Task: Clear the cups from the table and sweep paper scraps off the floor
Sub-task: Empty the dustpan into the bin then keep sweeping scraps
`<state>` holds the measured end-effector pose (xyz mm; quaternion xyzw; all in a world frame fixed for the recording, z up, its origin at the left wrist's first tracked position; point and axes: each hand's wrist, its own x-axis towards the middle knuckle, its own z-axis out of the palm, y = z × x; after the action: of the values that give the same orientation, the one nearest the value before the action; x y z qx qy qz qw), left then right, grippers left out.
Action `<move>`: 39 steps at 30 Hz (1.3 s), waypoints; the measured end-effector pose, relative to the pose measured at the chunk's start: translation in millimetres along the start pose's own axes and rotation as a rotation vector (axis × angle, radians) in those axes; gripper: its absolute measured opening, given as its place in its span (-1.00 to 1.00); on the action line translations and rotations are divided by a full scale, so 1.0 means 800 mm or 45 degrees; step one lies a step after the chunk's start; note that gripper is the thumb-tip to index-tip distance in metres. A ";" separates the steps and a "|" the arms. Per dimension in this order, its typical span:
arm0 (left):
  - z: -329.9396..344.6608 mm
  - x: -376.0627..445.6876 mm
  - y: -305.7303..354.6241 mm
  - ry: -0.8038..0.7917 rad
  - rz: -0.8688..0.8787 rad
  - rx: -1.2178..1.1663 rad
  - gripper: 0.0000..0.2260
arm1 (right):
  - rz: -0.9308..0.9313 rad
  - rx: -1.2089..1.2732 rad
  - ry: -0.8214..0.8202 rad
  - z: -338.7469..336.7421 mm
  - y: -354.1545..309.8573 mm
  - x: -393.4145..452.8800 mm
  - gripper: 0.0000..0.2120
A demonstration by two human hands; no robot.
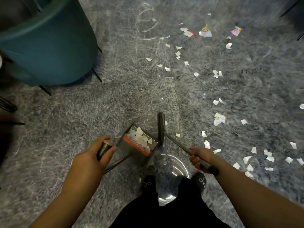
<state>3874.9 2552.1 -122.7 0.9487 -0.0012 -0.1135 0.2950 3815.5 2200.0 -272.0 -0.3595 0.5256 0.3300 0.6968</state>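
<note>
- Down at the bottom of the head view, the left hand (94, 153) grips the top of the dustpan handle (105, 148), fingers (113, 149) curled and clamped round its dark grip
- the dustpan (139, 145) sits on the floor (131, 96) just ahead of that hand, tilted, with an orange comb strip (136, 143) across it and a heap of white paper scraps lying inside
- the right hand (199, 157) holds the broom handle (184, 149), fingers wrapped tight around the metal shaft near its dark end grip
- the broom head (161, 127) stands on the floor just beside the right edge of the dustpan
- loose paper scraps (219, 118) lie scattered over the floor to the right and further ahead, a few of them coloured
- a teal chair (49, 43) on thin dark legs stands at the upper left, well apart from the scraps
- the person's dark trousers and two dark shoes (201, 179) with bow patterns show at the bottom centre
</note>
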 end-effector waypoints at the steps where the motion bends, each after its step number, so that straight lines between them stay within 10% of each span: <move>1: 0.004 0.002 0.010 -0.001 0.002 -0.012 -0.66 | 0.007 0.010 0.000 -0.013 -0.001 -0.001 -0.55; 6: 0.048 0.013 0.068 -0.041 0.016 -0.051 -0.59 | 0.023 0.068 0.029 -0.106 -0.002 -0.020 -0.90; 23: 0.233 0.027 0.302 -0.210 0.175 -0.113 -0.67 | -0.161 0.189 0.251 -0.392 -0.043 -0.069 -0.64; 39: 0.264 0.011 0.357 -0.342 0.283 -0.023 -0.78 | -0.227 0.366 0.246 -0.439 -0.012 -0.114 -0.79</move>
<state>3856.1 2197.6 -133.9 0.9164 -0.1443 -0.2060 0.3113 3628.5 1890.2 -248.1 -0.3314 0.5978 0.1523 0.7138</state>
